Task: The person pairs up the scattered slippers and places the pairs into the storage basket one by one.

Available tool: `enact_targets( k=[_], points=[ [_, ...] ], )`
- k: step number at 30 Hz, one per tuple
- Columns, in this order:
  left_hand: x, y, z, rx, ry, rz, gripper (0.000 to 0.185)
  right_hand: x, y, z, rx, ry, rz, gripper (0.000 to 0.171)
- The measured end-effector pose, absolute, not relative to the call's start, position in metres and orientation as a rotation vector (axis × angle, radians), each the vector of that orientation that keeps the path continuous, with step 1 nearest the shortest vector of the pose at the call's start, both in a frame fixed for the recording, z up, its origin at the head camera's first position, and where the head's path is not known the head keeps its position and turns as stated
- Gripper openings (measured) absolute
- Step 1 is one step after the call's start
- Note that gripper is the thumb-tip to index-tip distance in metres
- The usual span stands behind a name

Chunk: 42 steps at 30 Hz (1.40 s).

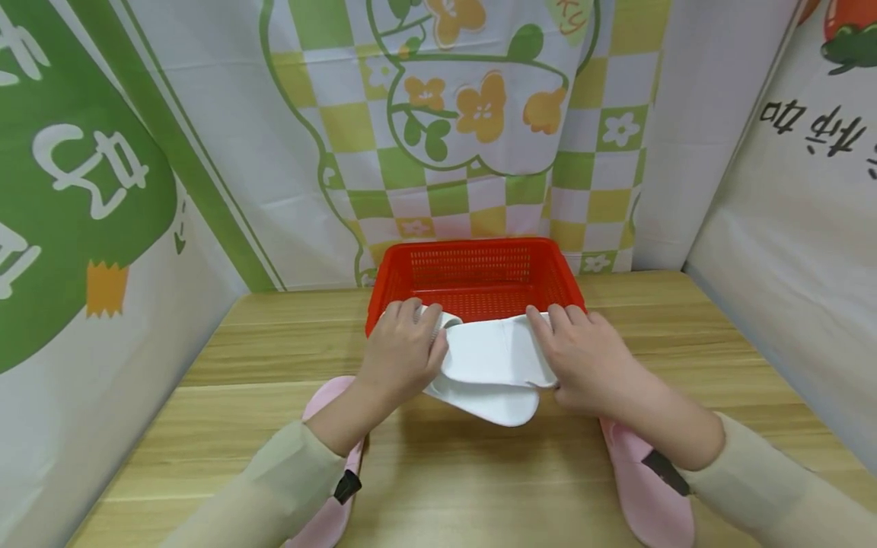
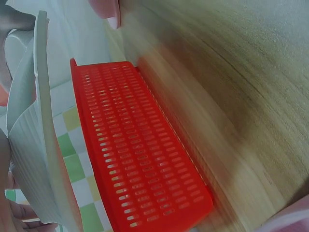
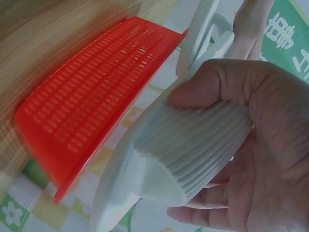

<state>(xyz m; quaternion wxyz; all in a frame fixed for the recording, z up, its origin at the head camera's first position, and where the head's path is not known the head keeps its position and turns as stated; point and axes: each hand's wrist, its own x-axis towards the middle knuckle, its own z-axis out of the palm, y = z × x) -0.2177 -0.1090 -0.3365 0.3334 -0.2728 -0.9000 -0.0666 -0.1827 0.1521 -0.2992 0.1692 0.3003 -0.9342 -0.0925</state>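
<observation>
Pink slippers point(image 1: 647, 487) are seen lying on the wooden table point(image 1: 479, 479) under both forearms, nearest the camera. White slippers point(image 1: 489, 361), stacked as a pair, are gripped at both ends: left hand point(image 1: 400, 354) fingers curled round one end, right hand point(image 1: 589, 358) fingers and thumb clamped round the other. The pair is held above the table, just in front of the red basket point(image 1: 476, 278).

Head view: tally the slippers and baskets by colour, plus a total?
White slippers: 2, stacked, left hand and right hand gripping them
Pink slippers: 2, on the table under the forearms
Red basket: 1
Total: 5
</observation>
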Motion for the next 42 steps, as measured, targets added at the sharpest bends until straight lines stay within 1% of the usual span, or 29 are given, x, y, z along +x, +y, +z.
enact_targets(
  k=[9,14,21,29,35,42],
  points=[
    [-0.218,-0.106,-0.339,-0.701,-2.357,-0.14,0.031,-0.18,0.143,-0.298,0.808,-2.675,-0.352,0.093],
    [-0.218,-0.106,-0.339,-0.702,-2.355,-0.136,0.03,-0.18,0.143,-0.298,0.819,-2.675,-0.33,0.096],
    [-0.218,-0.11,-0.338,-0.694,-2.351,-0.159,0.028,-0.186,0.153,-0.305,0.952,-2.632,-0.147,0.094],
    [-0.219,-0.115,-0.338,-0.692,-2.325,-0.194,0.029,-0.199,0.169,-0.311,1.154,-2.517,0.115,0.092],
    [-0.22,-0.119,-0.339,-0.689,-2.302,-0.22,0.032,-0.206,0.178,-0.317,1.234,-2.432,0.2,0.089],
    [-0.218,-0.121,-0.337,-0.695,-2.283,-0.243,0.032,-0.208,0.185,-0.321,1.29,-2.394,0.228,0.095]
  ],
)
